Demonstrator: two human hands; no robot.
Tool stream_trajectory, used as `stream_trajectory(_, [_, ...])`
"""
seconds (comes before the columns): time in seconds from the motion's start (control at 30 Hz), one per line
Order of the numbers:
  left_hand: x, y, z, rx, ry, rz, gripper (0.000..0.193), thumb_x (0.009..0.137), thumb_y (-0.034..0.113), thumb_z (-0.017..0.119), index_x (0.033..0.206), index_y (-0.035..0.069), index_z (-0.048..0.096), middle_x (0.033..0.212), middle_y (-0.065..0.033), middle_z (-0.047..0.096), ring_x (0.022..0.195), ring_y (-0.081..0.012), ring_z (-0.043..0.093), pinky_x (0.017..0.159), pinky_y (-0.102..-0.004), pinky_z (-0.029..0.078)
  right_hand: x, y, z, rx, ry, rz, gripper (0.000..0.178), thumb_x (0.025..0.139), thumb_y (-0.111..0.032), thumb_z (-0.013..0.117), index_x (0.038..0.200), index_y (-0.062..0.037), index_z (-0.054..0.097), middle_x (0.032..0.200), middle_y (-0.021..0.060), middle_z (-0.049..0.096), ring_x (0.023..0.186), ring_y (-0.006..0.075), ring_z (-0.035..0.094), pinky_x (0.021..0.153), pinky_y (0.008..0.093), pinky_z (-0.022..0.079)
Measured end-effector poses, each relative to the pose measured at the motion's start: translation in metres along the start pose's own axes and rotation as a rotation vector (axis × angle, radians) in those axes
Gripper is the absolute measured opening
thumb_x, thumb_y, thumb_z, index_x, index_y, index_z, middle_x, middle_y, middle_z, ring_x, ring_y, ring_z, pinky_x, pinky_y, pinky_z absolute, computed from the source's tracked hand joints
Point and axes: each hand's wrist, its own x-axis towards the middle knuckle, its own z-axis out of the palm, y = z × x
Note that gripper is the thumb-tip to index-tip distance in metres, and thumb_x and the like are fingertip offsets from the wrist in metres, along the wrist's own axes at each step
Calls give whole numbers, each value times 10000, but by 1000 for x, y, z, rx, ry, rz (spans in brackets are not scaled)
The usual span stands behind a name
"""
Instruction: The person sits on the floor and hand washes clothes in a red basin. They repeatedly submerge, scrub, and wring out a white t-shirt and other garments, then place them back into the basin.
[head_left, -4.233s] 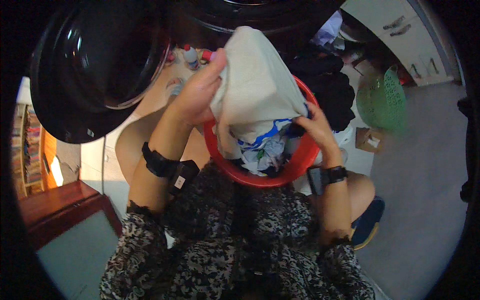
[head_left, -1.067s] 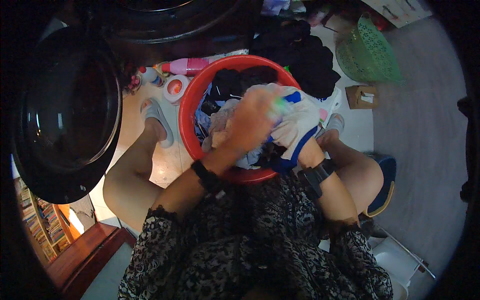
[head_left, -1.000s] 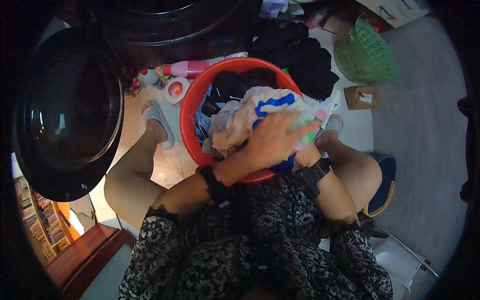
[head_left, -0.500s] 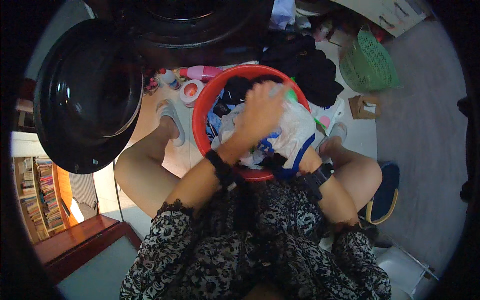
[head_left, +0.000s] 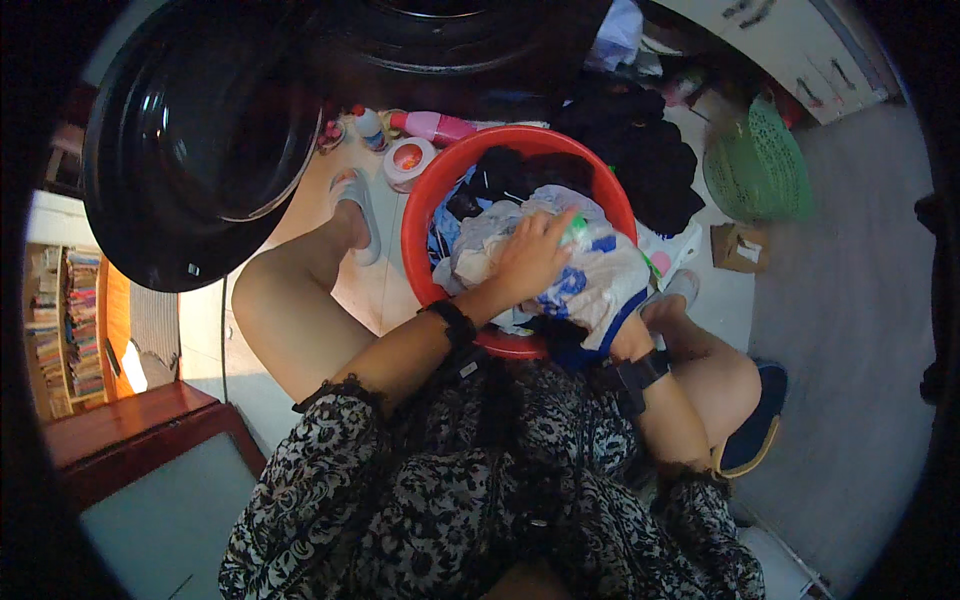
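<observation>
The left hand [head_left: 535,258] holds a small bright green thing [head_left: 577,227] on a white cloth with blue edges [head_left: 615,285]. The right hand [head_left: 631,338] is under the cloth, so its grip cannot be seen. Both are over a round red plastic tub [head_left: 415,232]. A pink bottle [head_left: 440,128] lies nearby.

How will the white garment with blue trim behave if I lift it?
The white garment is likely floppy: it drapes over the right hand in soft folds. It may snag neighbours, lying against other clothes in the red basin. The cloth looks thin, so probably light unless soaked.
</observation>
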Motion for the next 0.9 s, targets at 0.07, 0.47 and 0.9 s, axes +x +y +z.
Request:
stream_trajectory(0.07, [-7,-21,23,-44,-7,45,641,832,187,585,1408,143,307,1119,-184,467,1064,-361,465,930,-429,396,-7,0,0,-10,15,13,411,999,-266,340,1382,-119,352,1391,78,397,1220,257,436,999,405,370])
stream_trajectory(0.47, [-12,-131,22,163,121,-340,630,762,178,575,1363,116,398,986,-188,529,932,-310,543,798,-428,458,-34,-7,-26,-62,108,69,365,986,-247,357,1324,-111,392,1311,78,443,1142,256,474,950,406,398])
stream_trajectory(0.9, [-4,-129,69,414,-120,133,590,804,131,520,1378,177,390,952,-148,550,928,-329,548,825,-426,451,-29,-2,-30,-38,111,96,319,973,-227,375,1260,-102,436,1224,77,492,1057,254,516,896,406,428])
